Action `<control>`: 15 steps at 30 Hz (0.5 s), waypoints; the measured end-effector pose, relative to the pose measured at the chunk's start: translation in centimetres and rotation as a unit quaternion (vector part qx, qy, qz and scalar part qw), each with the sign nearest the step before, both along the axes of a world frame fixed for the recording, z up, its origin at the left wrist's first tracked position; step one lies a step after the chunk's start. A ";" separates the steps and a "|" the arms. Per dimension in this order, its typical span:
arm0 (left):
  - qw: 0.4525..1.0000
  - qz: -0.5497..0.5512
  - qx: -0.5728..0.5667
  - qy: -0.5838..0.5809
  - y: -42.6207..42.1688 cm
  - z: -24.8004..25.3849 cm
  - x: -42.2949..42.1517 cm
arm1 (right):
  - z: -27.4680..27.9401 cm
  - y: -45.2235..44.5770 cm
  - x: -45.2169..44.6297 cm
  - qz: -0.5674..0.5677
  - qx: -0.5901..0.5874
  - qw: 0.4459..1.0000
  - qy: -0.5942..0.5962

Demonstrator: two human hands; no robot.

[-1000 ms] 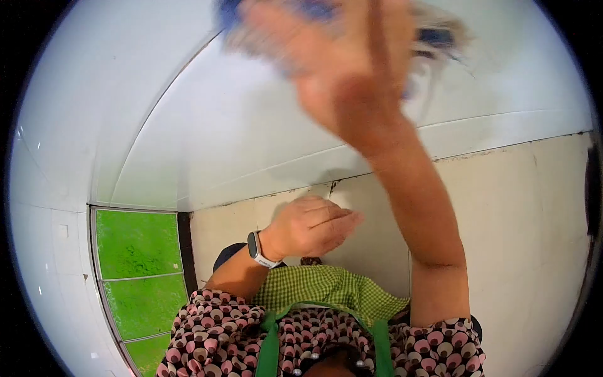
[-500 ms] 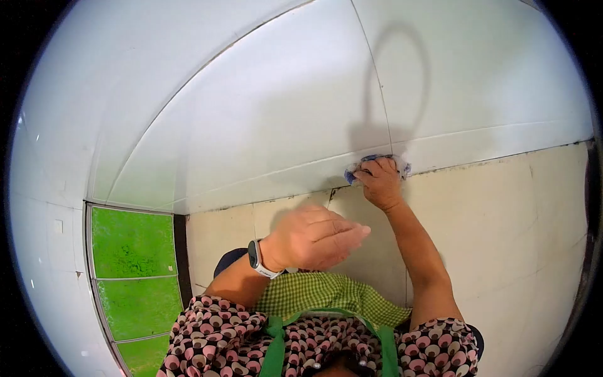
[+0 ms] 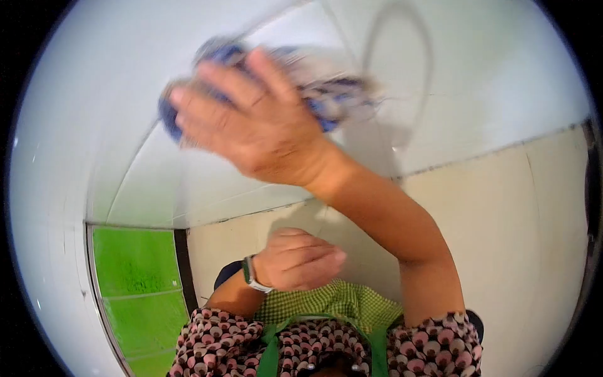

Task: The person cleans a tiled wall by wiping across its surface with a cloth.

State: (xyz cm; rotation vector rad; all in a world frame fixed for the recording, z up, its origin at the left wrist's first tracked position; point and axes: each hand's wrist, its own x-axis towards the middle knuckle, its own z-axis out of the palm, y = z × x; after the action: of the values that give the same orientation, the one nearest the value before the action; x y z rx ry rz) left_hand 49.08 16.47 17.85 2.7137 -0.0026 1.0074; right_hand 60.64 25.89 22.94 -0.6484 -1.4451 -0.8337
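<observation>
My right hand [image 3: 264,125] is stretched far out at upper left, spread over a blue, white and dark patterned cloth [image 3: 333,103]. Motion smears both the fingers and the cloth, which lies in front of the white wall panel [image 3: 465,81]. Whether the cloth presses on the panel I cannot tell. Close to my body, my left hand [image 3: 301,259] hangs with its fingers curled together, a watch on its wrist. Nothing shows in that hand, and it is apart from the wall.
A cream tiled floor [image 3: 477,226] meets the panels along a dark, stained seam. Green framed panels [image 3: 135,264] stand at the lower left, beside a dark post. A dark strip [image 3: 592,182] runs down the right edge. A loop-shaped shadow falls on the wall.
My right hand has swept up and left with the cloth, from the seam at the wall's foot to high on the panels. My left hand has dropped slightly and its fingers are more curled.
</observation>
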 end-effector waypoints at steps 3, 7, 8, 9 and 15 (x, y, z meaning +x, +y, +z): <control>0.999 0.008 -0.013 0.041 1.0 -1.0 1.4 | -8.1 0.5 1.5 0.005 -0.060 0.996 -0.065; 0.997 0.043 0.031 0.058 0.5 -2.0 3.9 | -21.1 -0.4 8.1 0.019 -0.120 0.976 -0.182; 0.996 0.054 0.036 0.058 0.0 -2.1 4.4 | -23.8 -1.0 10.0 0.030 -0.144 0.974 -0.171; 0.995 0.067 0.031 0.065 -0.4 -2.1 4.8 | -25.5 -1.8 12.0 0.040 -0.167 0.972 -0.159; 0.992 0.101 0.024 0.068 -0.3 -2.4 4.9 | -24.2 -3.8 23.7 -0.194 -0.128 0.972 0.026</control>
State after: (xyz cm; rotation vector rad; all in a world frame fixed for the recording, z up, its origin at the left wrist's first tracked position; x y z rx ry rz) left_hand 54.01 16.14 15.43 2.8660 0.2800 0.8809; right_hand 84.35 22.12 -1.28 -1.1674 -1.4105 -0.9264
